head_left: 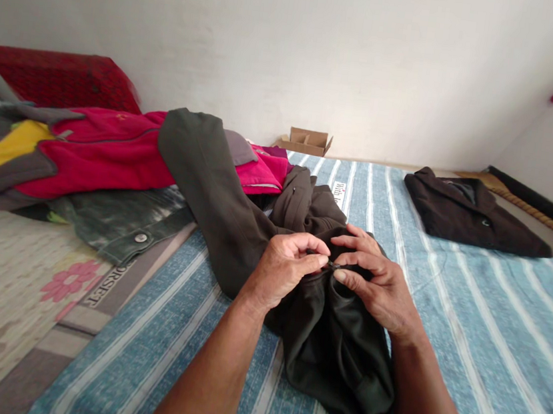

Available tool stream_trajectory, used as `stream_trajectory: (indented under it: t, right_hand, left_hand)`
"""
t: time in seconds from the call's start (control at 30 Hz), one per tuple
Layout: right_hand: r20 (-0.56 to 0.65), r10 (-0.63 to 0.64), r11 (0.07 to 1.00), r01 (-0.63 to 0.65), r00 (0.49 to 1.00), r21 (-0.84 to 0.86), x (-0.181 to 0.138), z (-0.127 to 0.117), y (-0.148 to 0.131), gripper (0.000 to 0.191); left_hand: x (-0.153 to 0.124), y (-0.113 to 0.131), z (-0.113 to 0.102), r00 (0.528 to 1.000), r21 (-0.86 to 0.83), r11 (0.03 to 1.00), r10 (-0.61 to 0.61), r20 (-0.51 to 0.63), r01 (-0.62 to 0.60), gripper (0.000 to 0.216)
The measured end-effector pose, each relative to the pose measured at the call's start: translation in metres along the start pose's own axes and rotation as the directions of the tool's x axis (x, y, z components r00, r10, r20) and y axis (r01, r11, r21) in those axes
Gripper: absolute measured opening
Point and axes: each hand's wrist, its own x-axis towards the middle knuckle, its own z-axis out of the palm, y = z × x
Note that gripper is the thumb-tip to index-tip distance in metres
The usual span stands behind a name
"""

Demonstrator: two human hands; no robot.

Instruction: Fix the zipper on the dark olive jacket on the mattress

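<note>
The grey mat border reads "ORSET"; the white tag is illegible.

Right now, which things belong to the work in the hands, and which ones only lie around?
In hand: dark jacket, pinched by left hand and right hand.

Lying about: pink jacket, denim jacket, folded jacket, box, red cushion, striped sheet.
</note>
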Motion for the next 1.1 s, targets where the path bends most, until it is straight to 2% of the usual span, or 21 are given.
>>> stream_trajectory:
  t: [0.8, 1.1]
  right_hand:
    - [-0.010, 0.003, 0.999, -0.002, 1.000, 0.052, -0.0001, -0.0009, 0.0009, 0.008]
    - [-0.010, -0.006, 0.999, 0.007, 1.000, 0.053, -0.0003, -0.0012, -0.0014, 0.008]
  left_hand:
    - [-0.0002, -0.0008, 0.0030, 1.000, -0.047, 0.999, -0.014, -0.015, 0.013, 0.005]
    - [0.0003, -0.0081, -0.0003, 1.000, -0.078, 0.997, -0.022, 0.006, 0.022, 0.006]
